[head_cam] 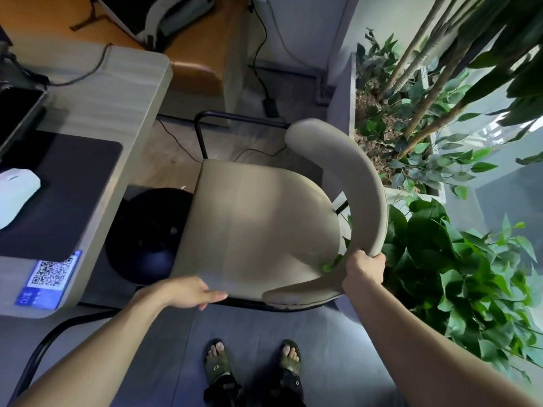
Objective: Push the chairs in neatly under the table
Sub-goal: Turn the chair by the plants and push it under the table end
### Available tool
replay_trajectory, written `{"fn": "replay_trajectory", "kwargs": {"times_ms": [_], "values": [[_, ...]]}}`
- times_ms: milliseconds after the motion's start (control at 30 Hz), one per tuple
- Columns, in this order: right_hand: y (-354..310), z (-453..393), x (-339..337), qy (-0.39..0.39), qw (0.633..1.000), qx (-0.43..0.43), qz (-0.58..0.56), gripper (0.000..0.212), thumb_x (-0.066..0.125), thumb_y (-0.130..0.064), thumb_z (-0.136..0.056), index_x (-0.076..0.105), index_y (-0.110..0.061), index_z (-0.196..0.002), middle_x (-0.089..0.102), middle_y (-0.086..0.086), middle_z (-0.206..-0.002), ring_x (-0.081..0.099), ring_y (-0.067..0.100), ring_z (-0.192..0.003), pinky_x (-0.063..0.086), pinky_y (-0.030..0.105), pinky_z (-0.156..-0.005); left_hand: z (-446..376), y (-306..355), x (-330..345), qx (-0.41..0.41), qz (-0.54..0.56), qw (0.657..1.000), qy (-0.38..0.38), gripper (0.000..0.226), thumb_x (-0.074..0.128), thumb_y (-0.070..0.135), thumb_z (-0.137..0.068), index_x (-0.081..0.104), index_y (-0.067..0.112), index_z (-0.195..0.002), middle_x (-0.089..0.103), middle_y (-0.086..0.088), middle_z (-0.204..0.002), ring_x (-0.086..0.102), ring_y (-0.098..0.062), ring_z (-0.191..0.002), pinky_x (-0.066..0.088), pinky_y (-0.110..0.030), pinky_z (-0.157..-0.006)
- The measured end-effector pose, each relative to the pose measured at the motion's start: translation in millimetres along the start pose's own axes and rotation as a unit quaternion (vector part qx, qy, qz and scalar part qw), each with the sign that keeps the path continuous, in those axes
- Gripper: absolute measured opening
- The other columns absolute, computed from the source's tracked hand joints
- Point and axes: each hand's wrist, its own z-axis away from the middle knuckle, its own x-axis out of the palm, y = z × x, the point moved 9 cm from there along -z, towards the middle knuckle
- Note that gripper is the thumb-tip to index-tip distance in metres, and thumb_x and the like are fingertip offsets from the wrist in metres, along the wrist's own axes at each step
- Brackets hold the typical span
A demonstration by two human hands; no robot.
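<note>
Both hands are on the chair (258, 218) right now. Right hand (364, 271) is wrapped tight around the near end of the curved backrest (352, 183), fingers curled over the padded edge, so that one's properly gripping. Left hand (188, 292) is flatter, fingers stretched out along the near edge of the seat, thumb side up; looks like the fingertips tuck just under the rim, but I can't tell how firmly it's holding.

Chair's a beige padded thing on a black tube frame (205, 118), and it's turned sideways to the table (117, 92): the seat's left edge sits near the table's edge, not under it, with the backrest swung off to the far side from the table. Part of the frame pokes out beyond the seat at the end farthest from me.

Between chair and table, down on the floor, there's a round black base (147, 230) that the seat partly overlaps. On the table there's a dark mat (58, 195), a white mouse (16, 195) on it, and a QR sticker (48, 280) at the table's near corner. On the chair's other side, touching the backrest, leafy plants (458, 259). My sandals (252, 362) are on the grey floor just short of the chair.
</note>
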Motion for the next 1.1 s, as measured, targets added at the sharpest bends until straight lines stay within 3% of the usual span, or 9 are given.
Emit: {"fn": "replay_trajectory", "kwargs": {"times_ms": [200,333,433,533,700,767,867,1000,1100], "values": [[7,9,10,-0.006,1.000,0.001,0.005,0.038,0.050,-0.027,-0.093,0.048,-0.014,-0.129,0.059,0.017,-0.122,0.055,0.034,-0.096,0.049,0.044,-0.092,9,-15,-15,-0.008,0.033,0.998,0.045,0.055,0.048,0.073,-0.083,0.059,0.023,-0.063,0.051,0.006,-0.060,0.047,-0.007,-0.056,0.034,-0.024,-0.059],[6,11,7,-0.005,0.998,-0.011,0.055,0.060,0.056,-0.026,-0.093,0.031,-0.013,-0.146,0.042,0.021,-0.145,0.051,0.041,-0.121,0.041,0.046,-0.101,17,-29,-19,-0.043,-0.010,0.991,0.127,0.066,0.040,0.088,-0.072,0.064,0.026,-0.065,0.065,0.014,-0.063,0.062,-0.003,-0.071,0.041,-0.026,-0.084],[-8,23,3,0.004,0.980,-0.129,0.151,0.086,0.063,-0.021,-0.089,0.010,-0.016,-0.157,0.005,0.012,-0.163,0.025,0.035,-0.145,0.031,0.052,-0.110,25,-24,-26,-0.022,-0.051,0.978,0.200,0.072,0.033,0.095,-0.058,0.065,0.032,-0.068,0.066,0.016,-0.066,0.058,0.001,-0.077,0.035,-0.022,-0.078],[-11,52,18,0.007,0.906,-0.285,0.313,0.089,0.063,-0.032,-0.087,0.009,-0.020,-0.157,-0.009,0.007,-0.165,-0.004,0.030,-0.152,0.020,0.061,-0.115,24,-19,-28,-0.008,-0.077,0.972,0.224,0.078,0.031,0.095,-0.057,0.070,0.032,-0.082,0.067,0.012,-0.081,0.051,-0.003,-0.088,0.024,-0.025,-0.083],[7,110,55,-0.098,0.785,-0.401,0.462,0.062,0.037,-0.067,-0.091,0.045,-0.032,-0.143,0.021,-0.007,-0.163,-0.013,0.022,-0.152,-0.006,0.070,-0.112,21,-27,-22,0.001,-0.045,0.976,0.212,0.076,0.034,0.092,-0.064,0.072,0.032,-0.091,0.069,0.011,-0.092,0.047,-0.003,-0.099,0.017,-0.024,-0.090],[14,126,61,-0.145,0.745,-0.417,0.499,0.075,0.026,-0.082,-0.082,0.052,-0.037,-0.136,0.044,-0.016,-0.149,-0.005,0.017,-0.153,-0.011,0.075,-0.105,19,-26,-22,0.008,-0.040,0.977,0.209,0.074,0.035,0.092,-0.065,0.071,0.032,-0.090,0.070,0.011,-0.089,0.048,-0.003,-0.099,0.018,-0.025,-0.089],[21,137,63,-0.172,0.697,-0.436,0.542,0.093,0.028,-0.094,-0.061,0.051,-0.044,-0.136,0.044,-0.018,-0.146,-0.001,0.018,-0.152,-0.009,0.080,-0.101,20,-29,-20,0.016,-0.032,0.977,0.212,0.067,0.036,0.092,-0.066,0.069,0.038,-0.085,0.067,0.011,-0.087,0.047,-0.008,-0.107,0.019,-0.026,-0.090],[22,135,63,-0.159,0.674,-0.454,0.561,0.100,0.028,-0.099,-0.045,0.060,-0.048,-0.124,0.045,-0.025,-0.142,0.006,0.015,-0.149,-0.008,0.080,-0.102,23,-32,-19,0.042,-0.021,0.961,0.272,0.054,0.038,0.091,-0.065,0.059,0.042,-0.071,0.063,0.013,-0.086,0.048,-0.010,-0.107,0.020,-0.025,-0.086],[26,135,62,-0.167,0.676,-0.433,0.572,0.092,0.038,-0.099,-0.046,0.065,-0.046,-0.116,0.048,-0.026,-0.137,0.009,0.013,-0.146,-0.009,0.079,-0.103,38,-24,-21,0.104,-0.055,0.940,0.320,0.041,0.048,0.075,-0.080,0.062,0.037,-0.084,0.063,0.014,-0.095,0.055,-0.009,-0.102,0.028,-0.028,-0.084]]}}
